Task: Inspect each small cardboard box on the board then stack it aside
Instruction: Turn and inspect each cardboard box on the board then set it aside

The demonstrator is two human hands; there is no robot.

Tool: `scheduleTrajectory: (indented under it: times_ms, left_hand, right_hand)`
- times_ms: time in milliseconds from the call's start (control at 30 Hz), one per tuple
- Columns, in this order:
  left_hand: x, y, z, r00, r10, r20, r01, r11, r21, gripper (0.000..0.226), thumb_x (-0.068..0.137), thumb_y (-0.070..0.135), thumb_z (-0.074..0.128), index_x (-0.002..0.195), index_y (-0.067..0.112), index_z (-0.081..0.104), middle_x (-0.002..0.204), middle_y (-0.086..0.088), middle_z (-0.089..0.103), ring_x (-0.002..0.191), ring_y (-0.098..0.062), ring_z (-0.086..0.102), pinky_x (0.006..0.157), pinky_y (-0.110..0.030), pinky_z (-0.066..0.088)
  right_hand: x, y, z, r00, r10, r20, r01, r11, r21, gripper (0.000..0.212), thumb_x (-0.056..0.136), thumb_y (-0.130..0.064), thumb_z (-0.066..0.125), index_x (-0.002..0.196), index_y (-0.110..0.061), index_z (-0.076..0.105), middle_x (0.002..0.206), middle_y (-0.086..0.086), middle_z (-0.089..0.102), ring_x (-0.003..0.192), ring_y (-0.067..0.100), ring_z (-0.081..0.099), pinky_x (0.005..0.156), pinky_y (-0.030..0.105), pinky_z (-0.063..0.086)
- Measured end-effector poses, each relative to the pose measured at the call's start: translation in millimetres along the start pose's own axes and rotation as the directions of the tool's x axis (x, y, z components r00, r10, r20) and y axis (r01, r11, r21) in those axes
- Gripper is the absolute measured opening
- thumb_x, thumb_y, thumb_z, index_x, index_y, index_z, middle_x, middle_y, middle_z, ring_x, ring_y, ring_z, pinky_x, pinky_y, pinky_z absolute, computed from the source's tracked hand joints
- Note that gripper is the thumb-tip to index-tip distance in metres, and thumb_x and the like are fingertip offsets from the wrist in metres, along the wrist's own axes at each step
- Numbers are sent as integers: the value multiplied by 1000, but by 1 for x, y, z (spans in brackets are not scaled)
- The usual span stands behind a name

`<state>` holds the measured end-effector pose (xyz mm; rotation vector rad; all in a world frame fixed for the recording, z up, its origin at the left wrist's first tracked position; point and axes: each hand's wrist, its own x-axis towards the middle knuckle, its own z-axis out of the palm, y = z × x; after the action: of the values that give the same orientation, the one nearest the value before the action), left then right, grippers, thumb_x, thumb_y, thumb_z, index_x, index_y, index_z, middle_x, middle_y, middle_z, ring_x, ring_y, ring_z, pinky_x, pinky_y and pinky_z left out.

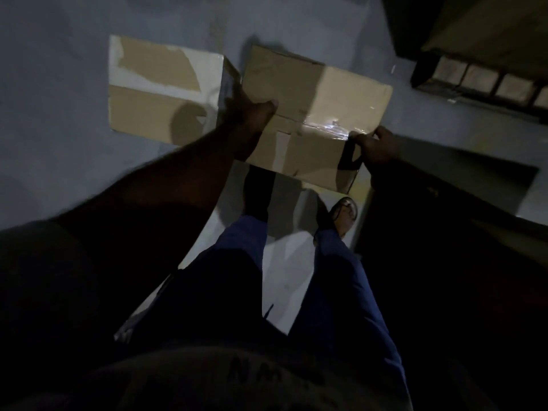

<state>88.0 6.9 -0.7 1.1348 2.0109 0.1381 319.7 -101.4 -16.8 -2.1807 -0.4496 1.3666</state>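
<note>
I hold a brown cardboard box [314, 114] in front of me, above the floor, its taped top seam facing up. My left hand [252, 114] grips its left edge, thumb on top. My right hand [376, 146] grips the right near corner, fingers curled over the edge. A second cardboard box [160, 87] with torn white tape lies on the grey floor just left of the held one. A pale board [284, 262] lies on the floor under my legs.
My legs in blue trousers and a sandalled foot [341, 215] stand on the board. A dark rack with pale packets [480, 81] sits at the upper right. A dark bulky shape fills the right side. The scene is dim.
</note>
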Motion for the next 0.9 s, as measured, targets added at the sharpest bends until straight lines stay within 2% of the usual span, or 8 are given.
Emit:
scheduleTrajectory:
  times_ms: [67,167,233,367,467,633,767,900]
  left_hand:
    - [-29,16,-21,1000,21,17,-21,1000,9,103,84,54,76,163,22,18,161,-15,33,145,-37,35,116,-43,36]
    - [-68,31,-53,999,36,6,-37,996,76,112,75,65,75,162,24,18,154,-17,39,139,-42,41,114,-48,39]
    - [-96,43,-74,998,58,17,-59,995,86,110,75,65,76,160,22,22,150,-17,42,136,-43,43,111,-49,42]
    - [-153,64,-112,989,146,-14,-143,983,117,96,78,64,76,151,19,34,141,-17,48,130,-42,47,103,-49,45]
    - [-192,72,-133,978,199,-68,-192,976,102,95,78,66,74,151,20,33,141,-18,47,130,-43,47,103,-51,46]
    - [-236,87,-163,946,293,-136,-282,954,99,95,78,69,74,148,18,36,140,-20,49,127,-44,50,102,-51,48]
    - [-249,112,-187,917,374,-139,-356,924,139,95,78,71,74,147,16,38,143,-21,48,129,-43,49,103,-51,47]
    - [-250,134,-215,866,489,-101,-467,865,180,92,79,69,74,148,19,39,143,-17,49,130,-40,48,104,-53,45]
  right_hand:
    - [-30,-20,-19,999,-39,-32,38,998,-58,40,95,-21,72,131,-5,67,121,8,68,101,21,62,48,8,43]
    - [-72,-38,-49,992,-90,-89,84,994,-71,42,90,-26,74,128,-10,71,122,4,73,112,22,68,78,19,49]
    - [-96,-47,-68,989,-112,-101,106,993,-56,45,90,-28,75,132,-13,69,129,4,72,117,22,67,89,22,48]
    - [-151,-66,-104,972,-189,-141,186,982,-35,48,93,-33,74,138,-19,65,135,2,69,121,21,64,89,18,41]
    - [-188,-76,-124,941,-297,-161,295,955,-39,45,93,-33,74,136,-21,66,129,-1,72,114,14,64,85,16,40]
    - [-236,-86,-149,884,-433,-177,432,901,-46,44,86,-40,72,127,-25,69,116,-7,76,108,16,70,98,36,55]
    - [-270,-95,-151,844,-475,-249,489,872,-8,37,93,-29,75,129,-22,68,118,-3,75,108,19,71,97,37,55]
    - [-302,-100,-135,813,-445,-376,492,870,32,40,93,-29,74,132,-23,67,121,-2,75,109,20,70,98,40,55]
